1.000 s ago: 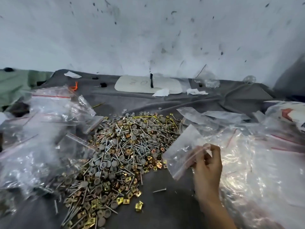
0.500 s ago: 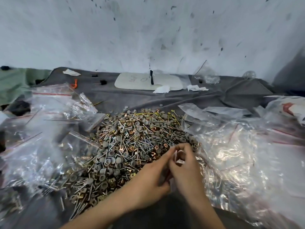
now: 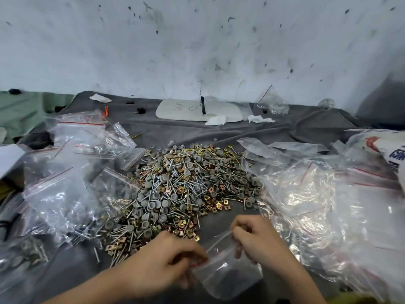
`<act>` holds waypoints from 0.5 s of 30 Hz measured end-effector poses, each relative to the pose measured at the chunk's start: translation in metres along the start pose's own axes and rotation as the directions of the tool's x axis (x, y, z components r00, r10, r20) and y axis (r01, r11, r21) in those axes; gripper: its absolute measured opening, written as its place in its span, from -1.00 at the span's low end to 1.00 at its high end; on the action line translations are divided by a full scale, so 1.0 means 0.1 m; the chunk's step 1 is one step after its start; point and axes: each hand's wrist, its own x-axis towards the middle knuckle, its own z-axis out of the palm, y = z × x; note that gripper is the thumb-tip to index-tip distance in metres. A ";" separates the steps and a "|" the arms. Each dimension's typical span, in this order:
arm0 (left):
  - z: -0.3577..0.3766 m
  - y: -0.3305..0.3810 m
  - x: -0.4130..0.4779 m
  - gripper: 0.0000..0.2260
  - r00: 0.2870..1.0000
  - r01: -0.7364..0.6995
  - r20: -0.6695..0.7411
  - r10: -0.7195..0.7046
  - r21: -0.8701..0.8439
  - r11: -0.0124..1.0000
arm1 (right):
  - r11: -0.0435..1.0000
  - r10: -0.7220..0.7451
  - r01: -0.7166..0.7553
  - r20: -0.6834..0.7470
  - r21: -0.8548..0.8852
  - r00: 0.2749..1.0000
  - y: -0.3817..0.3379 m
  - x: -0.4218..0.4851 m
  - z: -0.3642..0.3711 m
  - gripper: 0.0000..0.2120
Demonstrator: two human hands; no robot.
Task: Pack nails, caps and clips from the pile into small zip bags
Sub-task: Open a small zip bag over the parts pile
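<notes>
A big pile [image 3: 182, 189] of silver nails, grey round caps and brass square clips lies on the grey cloth in the middle. In front of it I hold one small clear zip bag [image 3: 228, 273] between both hands. My left hand [image 3: 166, 264] pinches the bag's left top edge. My right hand [image 3: 258, 240] pinches the right top edge, and the bag's mouth is stretched between them. The bag looks empty.
Heaps of clear red-striped zip bags lie on the left [image 3: 72, 172], some holding parts, and a larger heap on the right [image 3: 328, 205]. A white board [image 3: 197, 109] and paper scraps lie by the stained wall. A printed sack [image 3: 385, 148] sits far right.
A second ago only my right hand held the bag up by the pile. My left hand joined it, and both hands have come nearer to me with the bag spread between them.
</notes>
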 end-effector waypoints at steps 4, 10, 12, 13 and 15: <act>0.13 -0.08 -0.03 -0.71 0.995 0.071 0.073 -0.072 0.019 0.997 | 0.994 0.047 -0.040 0.065 -0.101 0.997 0.11 0.05 0.11 -0.77; 0.19 -0.14 0.05 -0.90 0.993 0.120 0.036 -0.116 -0.135 0.984 | 0.989 0.136 -0.142 0.136 0.034 0.981 0.15 0.08 0.13 -0.81; 0.11 -0.16 0.07 -0.79 0.992 0.110 -0.025 -0.121 -0.253 0.961 | 0.983 0.137 -0.154 0.169 0.096 0.976 0.14 0.08 0.10 -0.82; 0.07 -0.16 0.08 -0.75 0.992 0.098 -0.047 -0.119 -0.318 0.943 | 0.983 0.124 -0.148 0.195 0.113 0.973 0.15 0.08 0.09 -0.83; 0.03 -0.15 0.08 -0.75 0.991 0.064 -0.075 -0.108 -0.446 0.893 | 0.980 0.066 -0.108 0.238 0.166 0.969 0.16 0.04 0.10 -0.86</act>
